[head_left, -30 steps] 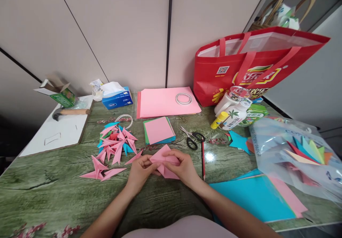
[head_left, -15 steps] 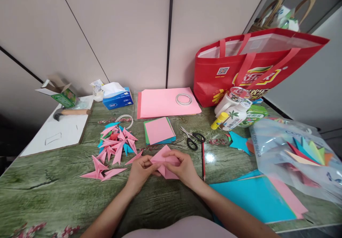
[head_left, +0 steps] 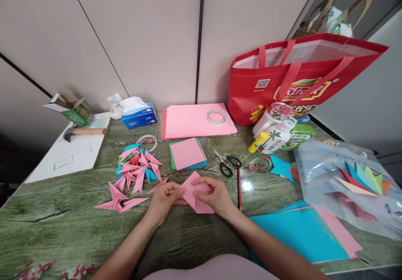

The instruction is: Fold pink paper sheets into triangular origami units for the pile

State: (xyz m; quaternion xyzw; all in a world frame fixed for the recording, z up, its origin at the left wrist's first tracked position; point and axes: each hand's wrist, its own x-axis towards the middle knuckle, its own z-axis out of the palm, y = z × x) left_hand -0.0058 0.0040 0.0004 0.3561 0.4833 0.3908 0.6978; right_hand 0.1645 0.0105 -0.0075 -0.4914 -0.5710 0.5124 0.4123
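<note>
A partly folded sheet of pink paper (head_left: 201, 205) is held up just above the table between both hands. My left hand (head_left: 163, 202) pinches its left corner between thumb and fingers. On the right, my right hand (head_left: 218, 198) grips the paper with the thumb and fingers over its upper face. Left of my hands lie folded pink paper pieces (head_left: 116, 198), beside a heap of pink, blue, red and green folded points (head_left: 140, 167). Beyond my hands sits a stack of square paper (head_left: 187, 154), pink on top. Black-handled scissors (head_left: 226, 162) and a red pencil (head_left: 239, 190) lie to the right.
Behind stand a tissue box (head_left: 139, 118), pink sheets (head_left: 188, 120) with a white ring, and a red bag (head_left: 248, 91). A yellow glue stick (head_left: 258, 142) leans by a white jar. Right are blue sheets (head_left: 301, 234) and a plastic bag (head_left: 317, 179); far left, a hammer (head_left: 84, 132).
The pink paper has turned slightly and its lower edge has shifted right and down. My left fingers have slid to its left corner. Both hands keep hold of it.
</note>
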